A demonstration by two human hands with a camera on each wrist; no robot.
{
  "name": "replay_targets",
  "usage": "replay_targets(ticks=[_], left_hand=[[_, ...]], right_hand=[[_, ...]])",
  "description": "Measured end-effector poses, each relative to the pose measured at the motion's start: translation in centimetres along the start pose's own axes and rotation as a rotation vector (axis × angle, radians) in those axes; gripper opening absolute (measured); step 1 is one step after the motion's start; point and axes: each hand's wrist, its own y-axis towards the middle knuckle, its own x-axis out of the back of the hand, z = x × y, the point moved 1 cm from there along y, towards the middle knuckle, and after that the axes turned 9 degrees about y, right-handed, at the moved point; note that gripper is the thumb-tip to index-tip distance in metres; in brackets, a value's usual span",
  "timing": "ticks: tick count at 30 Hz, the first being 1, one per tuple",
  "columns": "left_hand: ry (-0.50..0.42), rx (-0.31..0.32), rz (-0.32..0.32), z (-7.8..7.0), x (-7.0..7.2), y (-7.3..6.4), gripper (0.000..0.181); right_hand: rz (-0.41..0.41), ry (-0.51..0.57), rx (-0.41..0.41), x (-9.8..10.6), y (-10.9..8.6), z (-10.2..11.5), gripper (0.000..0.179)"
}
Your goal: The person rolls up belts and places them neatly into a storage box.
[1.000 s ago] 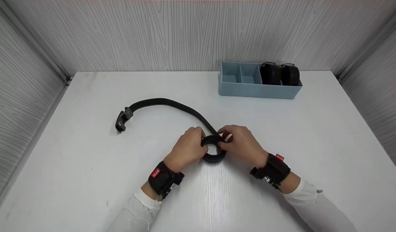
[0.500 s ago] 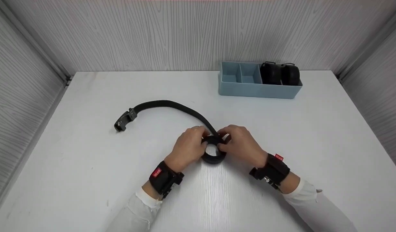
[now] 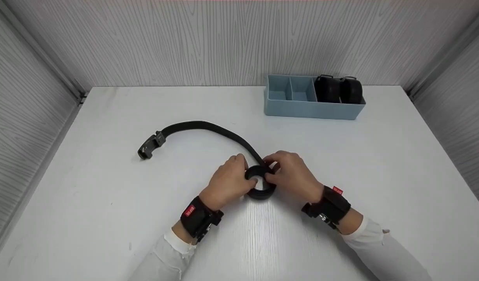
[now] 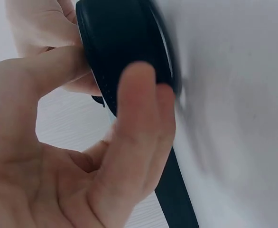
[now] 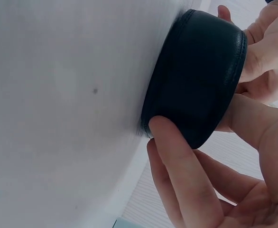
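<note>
A black leather belt lies partly rolled on the white table, its coil (image 3: 261, 195) standing on edge between my hands. From the coil the loose strap (image 3: 224, 131) arcs back and left to a dark metal buckle (image 3: 151, 145). My left hand (image 3: 227, 179) grips the coil's left side, thumb over the rim into the hole and fingers along the outside. On the right side, my right hand (image 3: 294, 175) pinches the coil where the strap runs in. In the right wrist view, fingertips press the coil's stitched outer face (image 5: 196, 71); the thumb reaches inside.
At the back right stands a blue divided box (image 3: 309, 110). Its two right compartments hold rolled black belts (image 3: 327, 89), buckle loops on top; its two left ones show bare floors. A wood-grain panel (image 3: 185, 43) rises behind the table.
The buckle end first shifted slightly, then stayed put. My left fingers have changed their hold, and the left thumb now reaches over the coil's hole. The coil has moved slightly right.
</note>
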Motion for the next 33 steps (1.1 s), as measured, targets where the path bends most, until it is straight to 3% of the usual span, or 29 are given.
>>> replay_targets(ticks=[7,13,18,22,28,33], left_hand=[[0.011,-0.046,-0.064,0.1,0.1,0.3,0.016],[0.054,-0.105,-0.160,0.3,0.0,0.4,0.014],[0.051,-0.118,-0.192,0.6,0.1,0.5,0.014],[0.024,-0.141,-0.178,0.8,0.3,0.9,0.013],[-0.088,-0.135,-0.091,1.1,1.1,2.2,0.013],[-0.102,-0.129,-0.043,1.1,1.4,3.1,0.014]], right_hand=[[0.001,-0.011,-0.011,0.0,0.0,0.2,0.032],[0.001,-0.026,-0.009,-0.1,0.0,0.6,0.030],[0.004,-0.030,-0.014,-0.1,0.4,1.0,0.027],[0.011,-0.013,-0.048,0.0,0.9,1.1,0.024],[0.013,0.025,-0.107,0.2,1.6,1.0,0.017],[-0.002,0.077,-0.132,0.3,1.9,0.4,0.015]])
